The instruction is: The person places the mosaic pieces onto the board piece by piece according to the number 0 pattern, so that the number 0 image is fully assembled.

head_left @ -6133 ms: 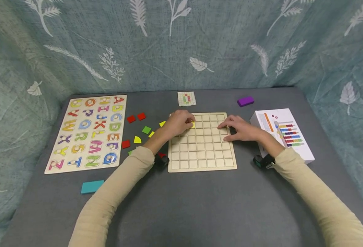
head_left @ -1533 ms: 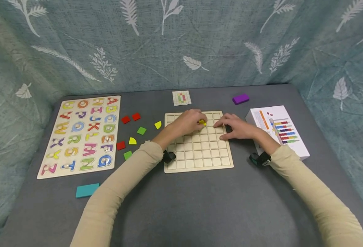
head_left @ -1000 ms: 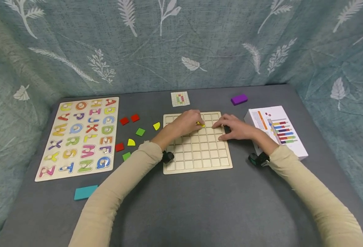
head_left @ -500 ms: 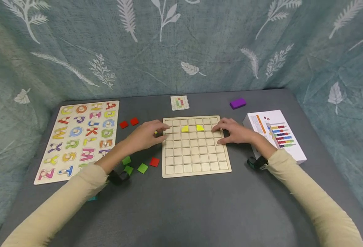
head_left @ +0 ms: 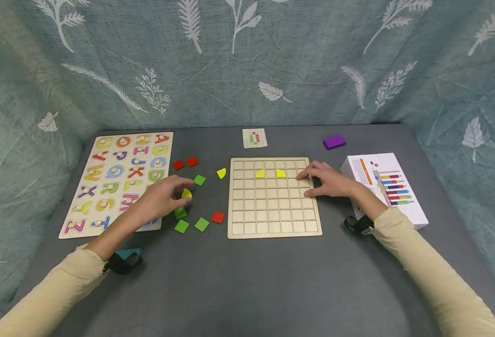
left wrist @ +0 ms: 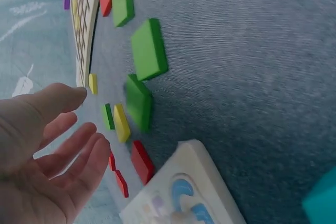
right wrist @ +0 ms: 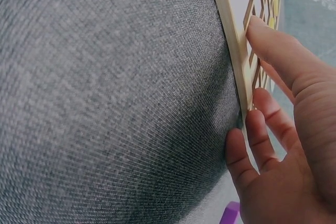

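"See the yellow piece (head_left: 186,193) by the left hand (head_left: 161,199)?"

"Yes. Shaped like a pie slice, with no long side. Lies to the right of the palm, in the gap between thumb and fingertips, and left of the grid board (head_left: 272,204)."

"Pinched yet?"

"No. Thumb and fingers apart, squeezing nothing. Maybe not even touching; hard to tell how high above."

"And the right hand (head_left: 329,181)?"

"Much farther away. Rests with loose, spread fingers at the right edge of the grid board. Look left for the nearer hand."
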{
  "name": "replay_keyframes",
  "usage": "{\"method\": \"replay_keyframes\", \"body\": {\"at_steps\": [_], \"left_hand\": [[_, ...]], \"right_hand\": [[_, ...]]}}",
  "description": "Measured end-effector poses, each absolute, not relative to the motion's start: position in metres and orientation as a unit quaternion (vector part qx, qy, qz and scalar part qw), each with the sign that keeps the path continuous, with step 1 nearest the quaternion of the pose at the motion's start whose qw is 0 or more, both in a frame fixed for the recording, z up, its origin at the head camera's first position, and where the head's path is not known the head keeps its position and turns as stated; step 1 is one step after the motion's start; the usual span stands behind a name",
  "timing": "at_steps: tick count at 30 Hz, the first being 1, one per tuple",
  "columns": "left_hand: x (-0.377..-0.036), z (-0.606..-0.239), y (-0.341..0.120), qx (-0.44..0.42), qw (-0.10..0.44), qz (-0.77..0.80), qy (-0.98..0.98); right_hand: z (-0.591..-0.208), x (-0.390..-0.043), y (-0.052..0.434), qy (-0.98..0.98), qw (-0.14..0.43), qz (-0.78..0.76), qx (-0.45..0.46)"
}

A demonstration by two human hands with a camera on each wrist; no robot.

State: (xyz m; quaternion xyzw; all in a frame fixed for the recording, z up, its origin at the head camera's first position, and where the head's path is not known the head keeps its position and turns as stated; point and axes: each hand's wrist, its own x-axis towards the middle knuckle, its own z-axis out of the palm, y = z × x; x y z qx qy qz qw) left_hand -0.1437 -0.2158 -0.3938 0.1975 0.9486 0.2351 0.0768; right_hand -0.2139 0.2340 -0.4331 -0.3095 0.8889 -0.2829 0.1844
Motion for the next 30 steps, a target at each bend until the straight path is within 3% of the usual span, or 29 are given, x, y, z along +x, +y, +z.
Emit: {"method": "replay_keyframes", "body": {"at_steps": [15, 30], "left_hand": [[-0.201, -0.385, -0.229, 0.128, 0.096, 0.226, 0.961], [-0.229, -0.397, -0.237, 0.115, 0.172, 0.204, 0.957]], "right_hand": [[-0.431, -0.216, 0.24, 0.893, 0.175, -0.278, -0.308], [-0.432, -0.216, 0.233, 0.889, 0.179, -0.283, -0.312]]}}
